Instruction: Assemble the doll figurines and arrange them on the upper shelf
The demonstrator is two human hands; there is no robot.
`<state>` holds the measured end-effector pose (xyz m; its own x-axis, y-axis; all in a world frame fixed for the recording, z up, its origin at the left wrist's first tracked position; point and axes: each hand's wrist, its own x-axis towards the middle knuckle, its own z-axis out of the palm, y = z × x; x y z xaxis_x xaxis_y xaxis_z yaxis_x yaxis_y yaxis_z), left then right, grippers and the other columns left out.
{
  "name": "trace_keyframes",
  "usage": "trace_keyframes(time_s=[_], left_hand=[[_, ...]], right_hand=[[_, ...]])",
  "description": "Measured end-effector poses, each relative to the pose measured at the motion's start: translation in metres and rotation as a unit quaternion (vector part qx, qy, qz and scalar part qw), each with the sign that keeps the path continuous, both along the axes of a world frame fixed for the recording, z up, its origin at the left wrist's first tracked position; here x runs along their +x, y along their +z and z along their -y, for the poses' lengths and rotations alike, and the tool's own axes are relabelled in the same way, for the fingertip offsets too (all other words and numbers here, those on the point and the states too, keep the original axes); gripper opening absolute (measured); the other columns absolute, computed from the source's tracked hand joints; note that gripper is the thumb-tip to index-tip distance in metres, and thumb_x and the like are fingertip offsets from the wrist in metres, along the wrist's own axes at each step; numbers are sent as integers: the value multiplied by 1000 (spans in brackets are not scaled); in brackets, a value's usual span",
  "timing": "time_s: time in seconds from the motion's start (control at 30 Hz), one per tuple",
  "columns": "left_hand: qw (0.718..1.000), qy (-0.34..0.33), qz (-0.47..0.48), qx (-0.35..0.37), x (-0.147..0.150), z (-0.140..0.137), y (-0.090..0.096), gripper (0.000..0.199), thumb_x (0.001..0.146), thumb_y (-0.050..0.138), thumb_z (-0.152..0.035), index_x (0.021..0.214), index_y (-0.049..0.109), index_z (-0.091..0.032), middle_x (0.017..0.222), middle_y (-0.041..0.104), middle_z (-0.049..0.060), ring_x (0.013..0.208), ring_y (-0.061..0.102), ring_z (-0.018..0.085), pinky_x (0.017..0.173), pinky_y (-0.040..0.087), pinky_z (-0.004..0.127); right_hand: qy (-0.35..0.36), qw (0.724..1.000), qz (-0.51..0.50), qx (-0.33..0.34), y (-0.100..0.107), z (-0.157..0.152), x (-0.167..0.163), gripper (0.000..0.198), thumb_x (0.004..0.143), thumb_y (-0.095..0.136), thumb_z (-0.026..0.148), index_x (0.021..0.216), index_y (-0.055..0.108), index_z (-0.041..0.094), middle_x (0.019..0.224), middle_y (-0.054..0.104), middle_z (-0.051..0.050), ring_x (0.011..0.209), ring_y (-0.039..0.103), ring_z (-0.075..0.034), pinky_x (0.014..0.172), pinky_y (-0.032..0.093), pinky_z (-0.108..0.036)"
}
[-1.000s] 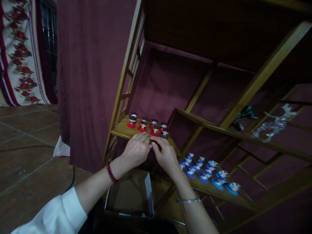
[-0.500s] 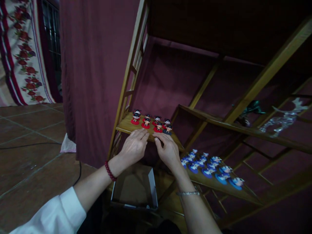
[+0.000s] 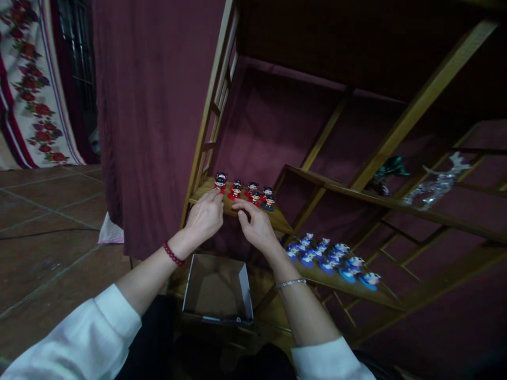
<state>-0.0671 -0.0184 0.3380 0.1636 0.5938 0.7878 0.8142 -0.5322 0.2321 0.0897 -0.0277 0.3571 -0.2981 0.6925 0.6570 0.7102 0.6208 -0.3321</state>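
Small red-based figurines (image 3: 236, 189) with black headdresses stand in two rows on a wooden shelf (image 3: 277, 217); one in the front row has a dark base. My left hand (image 3: 206, 214) reaches to the front left figurine (image 3: 220, 183), its fingers stretched out at the red base and partly covering it. Whether they touch it I cannot tell. Beside it, my right hand (image 3: 255, 224) is at the shelf's front edge below the front figurines. Its fingers are extended, the thumb is apart, and no object shows in it.
Below my hands sits an open cardboard box (image 3: 216, 290). Several blue and white figurines (image 3: 328, 264) stand on a lower shelf at the right. A clear, glassy animal ornament (image 3: 439, 184) is on a higher shelf. A purple curtain (image 3: 154, 132) hangs at the left.
Both hands have moved left along the red-based figurines, my left hand to the leftmost front one. The view has shifted slightly, and the right sleeve now shows.
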Motion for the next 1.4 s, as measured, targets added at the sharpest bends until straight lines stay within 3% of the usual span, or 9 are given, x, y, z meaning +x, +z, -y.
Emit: trace_keyframes(time_s=[0.17, 0.43, 0.7, 1.2, 1.3, 1.4], left_hand=[[994, 41, -23, -95, -18, -19, 14, 29, 74, 39, -4, 96, 59, -9, 96, 64, 14, 95, 60, 22, 85, 47, 32], [980, 49, -75, -176, -20, -33, 27, 24, 74, 41, -8, 90, 59, -14, 94, 66, 12, 89, 62, 21, 74, 47, 28], [971, 74, -91, -208, -16, -31, 33, 28, 78, 38, -15, 98, 57, -16, 94, 68, 13, 89, 64, 24, 69, 48, 30], [973, 136, -66, -175, -7, -31, 25, 28, 79, 40, -17, 103, 54, -16, 98, 66, 12, 92, 63, 24, 74, 47, 31], [985, 120, -57, -114, -10, -34, 19, 28, 77, 39, -13, 99, 56, -11, 95, 66, 15, 90, 62, 26, 75, 47, 34], [998, 54, -3, -21, -10, -32, 10, 25, 76, 37, -8, 90, 58, -10, 93, 65, 14, 93, 60, 23, 81, 46, 35]], right_hand=[[15, 998, 19, -56, 6, -16, -20, 35, 65, 38, -3, 82, 59, 20, 117, 61, -6, 100, 60, -15, 92, 45, -32], [0, 993, 81, -91, 19, -34, -40, 31, 63, 41, 0, 78, 59, 21, 90, 67, -3, 89, 61, -19, 83, 46, -32], [-21, 993, 81, -80, 20, -44, -45, 29, 65, 41, -1, 76, 59, 19, 91, 65, -4, 90, 59, -17, 84, 44, -29], [-10, 997, 39, -72, 15, -45, -42, 24, 64, 44, 2, 77, 54, 19, 81, 60, -2, 77, 56, -16, 78, 45, -29], [-2, 999, 8, -41, 10, -43, -43, 26, 62, 42, 0, 77, 53, 19, 78, 59, -2, 79, 56, -16, 81, 45, -31], [49, 997, -47, 32, -1, -30, -39, 34, 59, 37, -4, 80, 52, 18, 89, 60, -4, 89, 56, -16, 86, 45, -31]])
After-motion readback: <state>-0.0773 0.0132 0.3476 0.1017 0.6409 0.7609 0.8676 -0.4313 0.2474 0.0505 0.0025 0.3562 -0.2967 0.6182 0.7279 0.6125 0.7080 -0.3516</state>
